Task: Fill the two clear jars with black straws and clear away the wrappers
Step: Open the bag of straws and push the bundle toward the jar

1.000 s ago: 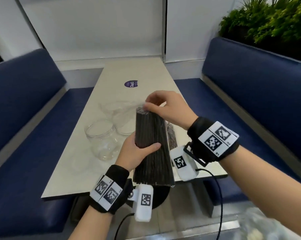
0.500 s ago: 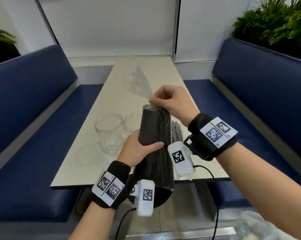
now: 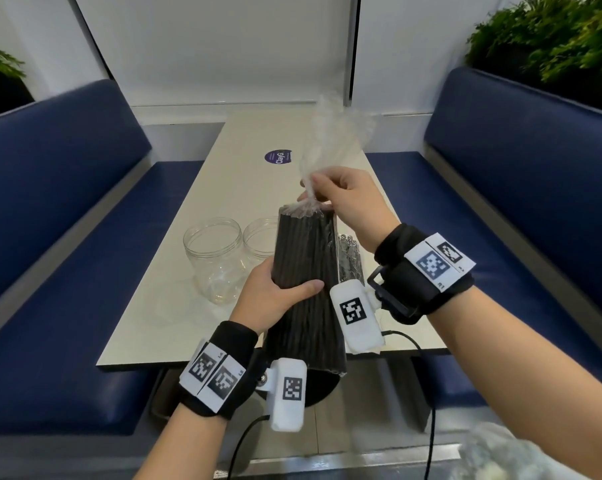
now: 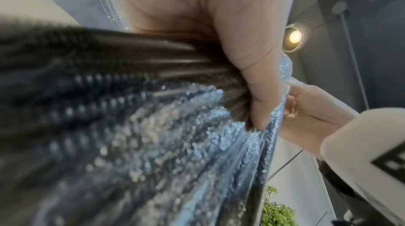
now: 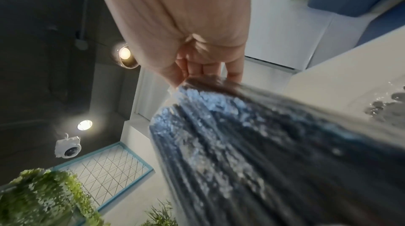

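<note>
Since a moment earlier, the clear wrapper (image 3: 330, 147) has been drawn upward off the top of the bundle of black straws (image 3: 306, 271), so that a long crinkled tail of film now stands above the right hand (image 3: 348, 202), whose fingers are pinched on it just over the straw tips. The bundle is gripped around its middle by the left hand (image 3: 275, 299) and is held upright over the near edge of the bench (image 3: 188, 289), in front of the two clear jars (image 3: 216, 261), which stand side by side and hold no straws. From this it is judged that unwrapping is under way and filling has not begun. The film is thin, glossy and wrinkled; the straws are slim, matte, ridged near one end and tightly packed. A second wrapped pack of straws (image 3: 350, 258) lies on the bench behind the right wrist.
</note>
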Demonstrator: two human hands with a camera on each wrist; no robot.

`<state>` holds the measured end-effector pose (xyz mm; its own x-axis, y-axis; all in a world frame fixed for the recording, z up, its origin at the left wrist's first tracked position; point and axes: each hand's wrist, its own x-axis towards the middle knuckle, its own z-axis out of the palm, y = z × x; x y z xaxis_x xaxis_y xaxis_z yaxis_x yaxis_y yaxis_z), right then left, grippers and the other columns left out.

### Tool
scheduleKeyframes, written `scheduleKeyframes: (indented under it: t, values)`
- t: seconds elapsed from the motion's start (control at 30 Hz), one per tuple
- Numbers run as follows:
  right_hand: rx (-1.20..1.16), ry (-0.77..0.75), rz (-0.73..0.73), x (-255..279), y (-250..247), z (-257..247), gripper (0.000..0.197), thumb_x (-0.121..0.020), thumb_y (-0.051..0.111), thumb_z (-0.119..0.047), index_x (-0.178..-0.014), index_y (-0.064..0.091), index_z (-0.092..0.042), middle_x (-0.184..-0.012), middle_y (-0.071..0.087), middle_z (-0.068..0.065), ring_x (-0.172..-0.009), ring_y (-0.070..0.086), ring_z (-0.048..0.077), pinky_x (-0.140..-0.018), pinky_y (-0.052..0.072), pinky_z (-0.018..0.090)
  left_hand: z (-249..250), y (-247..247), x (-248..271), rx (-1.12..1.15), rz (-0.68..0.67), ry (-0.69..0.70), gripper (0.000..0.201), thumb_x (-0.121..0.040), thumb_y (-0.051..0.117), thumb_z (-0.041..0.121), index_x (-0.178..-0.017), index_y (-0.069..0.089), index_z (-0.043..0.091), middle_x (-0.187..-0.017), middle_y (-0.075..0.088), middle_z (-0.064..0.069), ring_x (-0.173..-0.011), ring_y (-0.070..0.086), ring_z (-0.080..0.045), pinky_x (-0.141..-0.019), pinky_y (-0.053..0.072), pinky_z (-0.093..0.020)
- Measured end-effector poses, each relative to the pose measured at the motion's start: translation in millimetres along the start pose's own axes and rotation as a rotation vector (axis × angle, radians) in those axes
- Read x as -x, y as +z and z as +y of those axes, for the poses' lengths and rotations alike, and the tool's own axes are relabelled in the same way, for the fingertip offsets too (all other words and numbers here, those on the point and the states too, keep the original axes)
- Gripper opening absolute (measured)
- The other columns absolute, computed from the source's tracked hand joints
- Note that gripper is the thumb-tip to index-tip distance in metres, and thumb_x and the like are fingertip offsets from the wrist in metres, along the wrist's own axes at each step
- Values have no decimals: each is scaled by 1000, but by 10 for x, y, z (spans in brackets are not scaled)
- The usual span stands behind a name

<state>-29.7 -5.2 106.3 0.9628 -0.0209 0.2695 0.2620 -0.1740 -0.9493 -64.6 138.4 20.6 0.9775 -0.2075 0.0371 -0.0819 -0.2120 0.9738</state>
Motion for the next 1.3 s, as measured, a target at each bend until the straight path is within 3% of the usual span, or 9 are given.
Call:
scheduleKeyframes:
  t: [0.2, 0.37, 0.53, 0.73, 0.87, 1.0, 1.13, 1.23, 1.3]
  values:
    - [183, -43, 42, 67, 35, 39, 27, -74, 75, -20, -60, 52, -17, -60, 52, -2, -57, 46, 9, -58, 38, 23, -9, -20, 40, -19, 2, 6, 39, -71, 80, 19, -105, 59, 18, -101, 68, 3, -93, 65, -10, -75, 51, -20]
    - [131, -9, -4, 109, 100, 8, 21, -93, 50, -18, -79, 63, -9, -67, 48, 7, -56, 40, 9, -55, 33, 19, -36, -39, 75, -8, 6, -3, 38, -71, 80, 19, -103, 60, 19, -100, 69, 3, -94, 66, -12, -76, 52, -22]
    - [119, -25, 58, 163, 115, 33, 23, -73, 75, -18, -68, 54, -11, -60, 50, -4, -56, 44, 8, -55, 37, 18, -40, -67, 120, -14, 0, -2, 41, -70, 81, 20, -105, 60, 19, -102, 69, 3, -94, 65, -11, -79, 52, -25]
    - [20, 49, 60, 185, 145, 5, 41, -94, 48, -27, -73, 58, 7, -66, 50, 6, -62, 42, 17, -60, 34, 26, -48, -103, 173, 10, 5, -5, 33, -71, 80, 19, -93, 58, 28, -98, 68, 8, -91, 65, -6, -74, 51, -19]
    - [31, 9, 9, 238, 141, 31, 19, -79, 70, -13, -67, 55, -9, -63, 52, 3, -55, 45, 8, -53, 37, 14, -46, -104, 210, 11, -3, -3, 34, -71, 80, 18, -93, 57, 29, -97, 67, 8, -90, 64, -6, -73, 50, -19]
    - [-107, 74, 64, 251, 161, -24, 34, -96, 44, -21, -72, 62, -6, -62, 56, 2, -57, 47, 7, -54, 40, 9, -44, -99, 227, 20, 0, -2, 33, -71, 80, 20, -93, 58, 28, -97, 68, 8, -90, 65, -6, -71, 49, -17]
    - [37, 45, 20, 256, 195, 42, 28, -89, 57, -28, -78, 59, -2, -73, 59, 15, -69, 52, 13, -70, 46, 31, -36, -118, 242, 7, -5, 6, 33, -71, 80, 20, -91, 56, 31, -96, 67, 9, -89, 63, -5, -70, 48, -17]
    - [-43, -11, 44, 279, 178, 81, 9, -83, 63, -8, -75, 62, -4, -67, 58, 4, -59, 55, 4, -63, 44, 15, -45, -103, 262, 2, -20, 5, 33, -71, 80, 18, -88, 56, 31, -92, 66, 11, -85, 63, -1, -67, 47, -15]
    - [-130, 3, 83, 279, 167, 59, 13, -88, 56, -5, -94, 64, 3, -70, 58, -1, -57, 53, -4, -58, 42, 7, -54, -100, 269, 1, -20, 9, 33, -71, 80, 17, -88, 57, 32, -91, 66, 12, -85, 63, -1, -66, 46, -14]
